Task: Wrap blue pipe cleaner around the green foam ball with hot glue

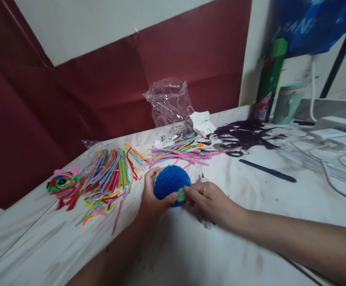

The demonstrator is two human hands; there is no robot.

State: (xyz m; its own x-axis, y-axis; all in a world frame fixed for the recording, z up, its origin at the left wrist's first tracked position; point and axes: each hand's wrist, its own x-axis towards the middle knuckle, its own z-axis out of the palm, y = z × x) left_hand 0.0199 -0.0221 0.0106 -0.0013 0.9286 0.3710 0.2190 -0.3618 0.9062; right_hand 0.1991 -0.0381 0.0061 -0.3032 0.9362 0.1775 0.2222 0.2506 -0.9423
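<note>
A round blue ball (171, 182), its surface ridged like coiled pipe cleaners, has a small green patch (181, 194) at its lower right. My left hand (153, 198) is wrapped round the ball's left side and underside, with the thumb lying near the green patch. At the ball's right edge, the fingers of my right hand (204, 196) are pinched together, touching it beside the patch. Whatever may be between those fingertips is hidden.
Colourful pipe cleaners (110, 167) lie in bundles behind my hands. A pipe-cleaner animal (65, 184) stands at left. Black-handled scissors (234, 151), a dark blue strip (268, 171) and purple strands (244, 133) lie to the right. Behind are clear plastic packaging (171, 103) and a green cup (288, 103).
</note>
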